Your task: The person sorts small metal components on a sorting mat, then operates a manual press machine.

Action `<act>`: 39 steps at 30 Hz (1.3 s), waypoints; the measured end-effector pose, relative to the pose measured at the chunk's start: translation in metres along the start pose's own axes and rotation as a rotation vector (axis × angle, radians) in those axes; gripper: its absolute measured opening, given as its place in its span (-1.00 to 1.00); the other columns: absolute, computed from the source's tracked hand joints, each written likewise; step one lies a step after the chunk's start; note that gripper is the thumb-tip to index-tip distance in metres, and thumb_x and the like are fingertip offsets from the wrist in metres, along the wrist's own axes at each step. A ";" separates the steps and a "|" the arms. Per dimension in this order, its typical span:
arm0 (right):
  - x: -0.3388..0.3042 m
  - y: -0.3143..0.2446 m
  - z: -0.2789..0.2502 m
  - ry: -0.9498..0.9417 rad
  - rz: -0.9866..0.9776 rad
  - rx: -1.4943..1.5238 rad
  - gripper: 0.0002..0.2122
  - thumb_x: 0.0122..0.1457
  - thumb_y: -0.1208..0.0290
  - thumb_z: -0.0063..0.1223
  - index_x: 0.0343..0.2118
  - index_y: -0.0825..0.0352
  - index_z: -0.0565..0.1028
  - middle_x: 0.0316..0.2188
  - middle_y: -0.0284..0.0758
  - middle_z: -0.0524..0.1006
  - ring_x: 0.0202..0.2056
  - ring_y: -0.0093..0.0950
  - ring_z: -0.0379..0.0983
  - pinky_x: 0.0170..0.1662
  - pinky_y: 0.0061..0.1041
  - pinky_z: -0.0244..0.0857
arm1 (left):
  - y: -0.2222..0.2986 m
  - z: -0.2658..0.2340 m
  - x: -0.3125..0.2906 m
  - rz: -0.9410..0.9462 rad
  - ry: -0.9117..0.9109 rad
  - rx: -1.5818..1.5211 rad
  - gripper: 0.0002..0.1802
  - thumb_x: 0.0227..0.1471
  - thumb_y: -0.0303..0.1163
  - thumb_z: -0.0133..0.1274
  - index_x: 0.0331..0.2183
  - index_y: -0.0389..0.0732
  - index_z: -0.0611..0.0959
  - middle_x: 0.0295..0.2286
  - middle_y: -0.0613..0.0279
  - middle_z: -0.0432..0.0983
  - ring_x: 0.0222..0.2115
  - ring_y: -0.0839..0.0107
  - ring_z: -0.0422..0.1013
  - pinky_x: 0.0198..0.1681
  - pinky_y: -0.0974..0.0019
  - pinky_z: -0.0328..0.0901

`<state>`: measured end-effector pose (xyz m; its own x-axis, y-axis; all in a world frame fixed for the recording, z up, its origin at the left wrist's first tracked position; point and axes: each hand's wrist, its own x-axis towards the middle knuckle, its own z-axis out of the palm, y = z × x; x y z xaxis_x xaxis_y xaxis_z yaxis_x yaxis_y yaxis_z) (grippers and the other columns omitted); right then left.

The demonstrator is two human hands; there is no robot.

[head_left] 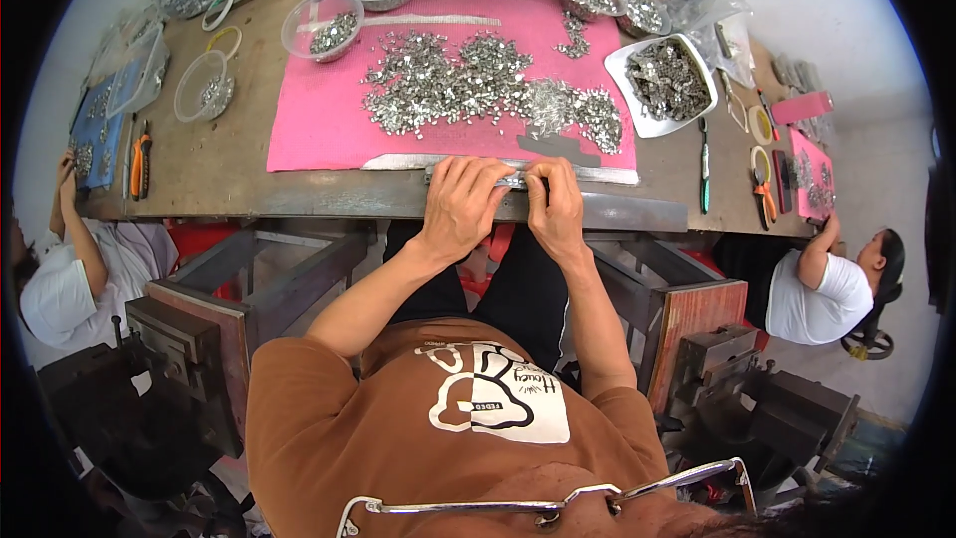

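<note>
At the table's near edge, my left hand (462,201) has its fingers bent over a narrow metal strip (515,180). Close beside it, my right hand (555,203) is closed at the strip's other end, thumb and fingertips pressed together. Any tiny part between my fingertips is too small to make out. Just beyond my hands, a pink mat (319,130) carries a wide pile of small shiny metal pieces (448,80). Flat silvery and grey strips (588,173) lie along the mat's front edge.
Clear tubs (299,28) of metal pieces line the back; a white dish (622,90) stands right. Orange-handled pliers (141,164) lie left, another pair of pliers (764,197) right. Two people work at the sides, one at left (85,274), one at right (817,289). Dark vises (179,359) flank me.
</note>
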<state>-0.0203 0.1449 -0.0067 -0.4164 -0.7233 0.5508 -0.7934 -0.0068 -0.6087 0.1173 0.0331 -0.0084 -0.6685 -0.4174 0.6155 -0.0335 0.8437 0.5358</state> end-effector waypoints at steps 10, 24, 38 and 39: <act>0.000 -0.001 0.003 0.024 -0.052 -0.063 -0.89 0.21 0.63 0.09 -0.30 0.37 0.38 -0.38 -0.18 0.45 -0.34 -0.14 0.39 -0.22 -0.21 0.25 | 0.002 0.000 0.001 -0.005 -0.001 0.006 -0.66 -0.02 -0.48 0.23 -0.13 -0.20 0.62 -0.21 0.18 0.59 -0.16 0.19 0.47 -0.02 0.12 0.22; 0.000 -0.005 -0.003 0.005 -0.171 -0.153 -0.87 0.16 0.65 0.12 -0.30 0.36 0.40 -0.33 -0.19 0.49 -0.32 -0.18 0.42 -0.21 -0.25 0.26 | 0.002 0.001 0.001 0.005 0.008 0.026 -0.67 -0.01 -0.49 0.21 -0.13 -0.20 0.62 -0.19 0.21 0.58 -0.14 0.21 0.46 -0.01 0.13 0.21; -0.003 -0.005 -0.005 0.002 0.026 -0.020 -0.96 0.25 0.65 0.05 -0.31 0.42 0.42 -0.32 -0.18 0.53 -0.33 -0.24 0.47 -0.23 -0.34 0.35 | 0.003 0.001 0.000 -0.002 0.003 0.025 -0.68 0.00 -0.49 0.21 -0.13 -0.20 0.62 -0.20 0.23 0.58 -0.15 0.22 0.46 -0.02 0.13 0.21; -0.003 -0.004 -0.005 0.005 0.037 -0.007 -0.96 0.25 0.64 0.05 -0.31 0.41 0.42 -0.33 -0.18 0.53 -0.33 -0.24 0.47 -0.24 -0.34 0.35 | 0.003 0.001 0.000 -0.004 0.004 0.025 -0.68 0.00 -0.49 0.21 -0.13 -0.20 0.62 -0.20 0.23 0.58 -0.15 0.22 0.46 -0.02 0.13 0.21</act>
<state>-0.0185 0.1502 -0.0033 -0.4474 -0.7196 0.5311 -0.7805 0.0242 -0.6247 0.1162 0.0355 -0.0073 -0.6657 -0.4219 0.6155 -0.0549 0.8503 0.5234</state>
